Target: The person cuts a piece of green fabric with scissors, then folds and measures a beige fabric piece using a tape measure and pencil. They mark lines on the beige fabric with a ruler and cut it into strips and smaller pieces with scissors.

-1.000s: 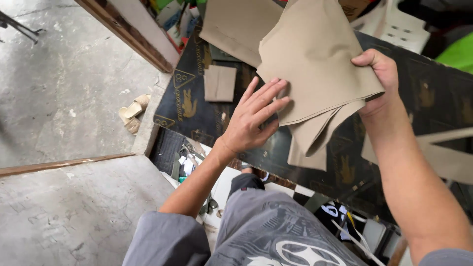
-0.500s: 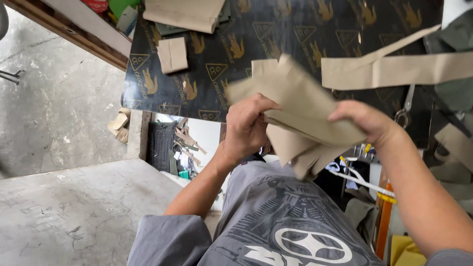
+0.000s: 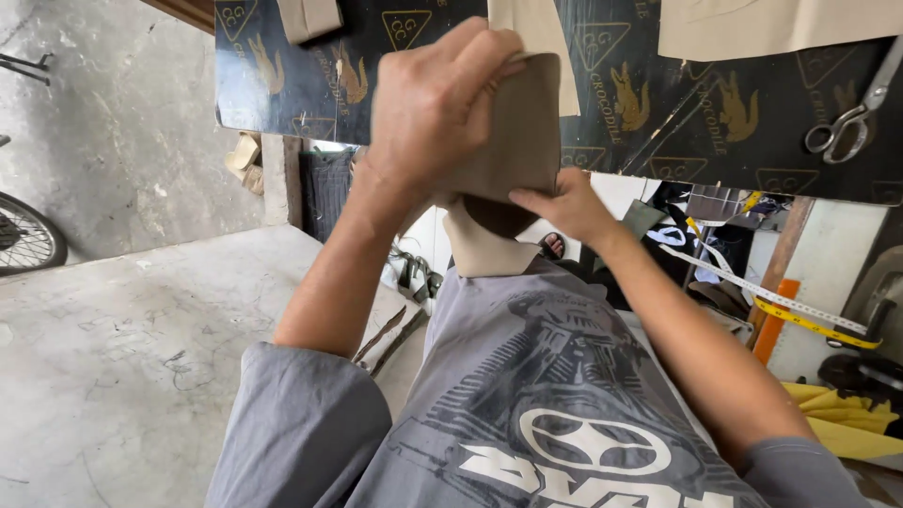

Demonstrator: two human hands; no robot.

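Holding a folded stack of tan fabric pieces [image 3: 513,132] above the lap, head view: the left hand [image 3: 433,103] clenches over the stack's top and near face, while the right hand [image 3: 564,202] pinches its lower edge from beneath. A loose tan flap [image 3: 484,249] hangs below the grip, over the grey printed shirt [image 3: 555,376]. Beyond the grip lies the dark patterned work surface [image 3: 658,103] with metal scissors [image 3: 847,118] to its right. Judged risk: the layers may slide apart or the flap drop, since only the edges are pinched and nothing supports the stack underneath.
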